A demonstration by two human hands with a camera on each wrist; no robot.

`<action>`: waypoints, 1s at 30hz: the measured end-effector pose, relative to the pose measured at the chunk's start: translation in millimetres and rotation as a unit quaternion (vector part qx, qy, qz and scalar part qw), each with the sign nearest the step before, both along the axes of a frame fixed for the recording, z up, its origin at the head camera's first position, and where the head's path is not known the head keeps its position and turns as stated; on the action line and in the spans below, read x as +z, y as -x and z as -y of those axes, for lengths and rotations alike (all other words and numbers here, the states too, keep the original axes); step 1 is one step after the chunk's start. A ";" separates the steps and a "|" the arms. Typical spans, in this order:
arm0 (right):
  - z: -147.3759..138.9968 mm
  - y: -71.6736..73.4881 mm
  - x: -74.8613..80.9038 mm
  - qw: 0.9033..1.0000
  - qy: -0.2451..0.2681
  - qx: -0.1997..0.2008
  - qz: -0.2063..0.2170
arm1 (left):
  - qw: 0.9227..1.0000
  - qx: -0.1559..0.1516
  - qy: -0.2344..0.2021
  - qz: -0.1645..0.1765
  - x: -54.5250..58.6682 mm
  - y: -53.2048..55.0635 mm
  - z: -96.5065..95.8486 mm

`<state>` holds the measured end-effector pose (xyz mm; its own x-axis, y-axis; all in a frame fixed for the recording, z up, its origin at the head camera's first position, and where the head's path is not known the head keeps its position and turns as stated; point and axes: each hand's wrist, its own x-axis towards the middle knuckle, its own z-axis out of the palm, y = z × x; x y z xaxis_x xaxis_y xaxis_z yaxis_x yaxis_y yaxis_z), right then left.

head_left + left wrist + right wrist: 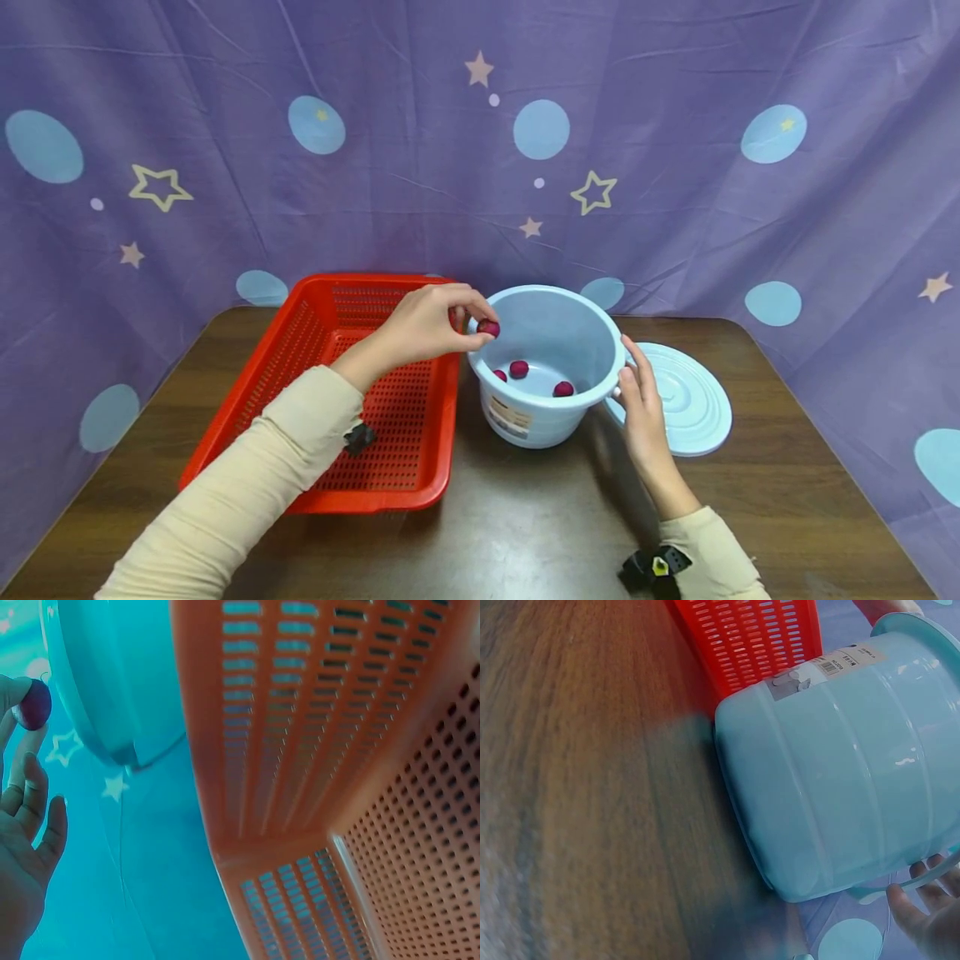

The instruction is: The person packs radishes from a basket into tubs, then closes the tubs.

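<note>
Over the left rim of a light blue bucket (551,423), my left hand (442,321) pinches a small round dark-red fruit (489,328) between thumb and fingers. A thin stem shows on that fruit (33,705) in the left wrist view. Inside the bucket lie a fruit (518,369), a second fruit (563,389) and a third fruit (499,376), partly hidden by the rim. My right hand (643,408) holds the bucket at its right side. In the right wrist view its fingers (906,911) are around the bucket's handle (922,880).
A red perforated basket (444,433) stands left of the bucket, under my left forearm. Behind my right hand a light blue lid (693,400) lies on the wooden table (525,517). A purple patterned curtain (420,150) hangs along the table's back edge.
</note>
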<state>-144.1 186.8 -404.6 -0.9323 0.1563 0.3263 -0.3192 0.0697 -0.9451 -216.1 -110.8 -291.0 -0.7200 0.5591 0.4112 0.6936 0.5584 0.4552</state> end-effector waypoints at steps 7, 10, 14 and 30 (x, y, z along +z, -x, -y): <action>-0.5 0.2 -0.6 1.000 -0.002 0.000 -0.004 | 0.999 -0.038 0.020 0.022 -0.3 -8.9 -15.5; -0.6 0.4 -0.4 1.000 -0.002 0.002 -0.005 | 0.998 -0.045 0.028 0.030 -1.0 -11.0 -19.0; -0.8 0.7 -0.6 1.000 -0.001 0.004 -0.004 | 0.998 -0.045 0.042 0.027 -2.7 -11.9 -20.6; -3.6 1.6 0.1 1.000 -0.004 0.009 -0.005 | 0.998 -0.002 0.065 0.016 7.2 -23.8 -25.9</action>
<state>-145.8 190.5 -404.5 -0.9318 0.1361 0.3364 -0.3294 0.0720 -0.9415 -192.3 -84.9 -283.8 -0.7292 0.6090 0.3120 0.6822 0.6116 0.4008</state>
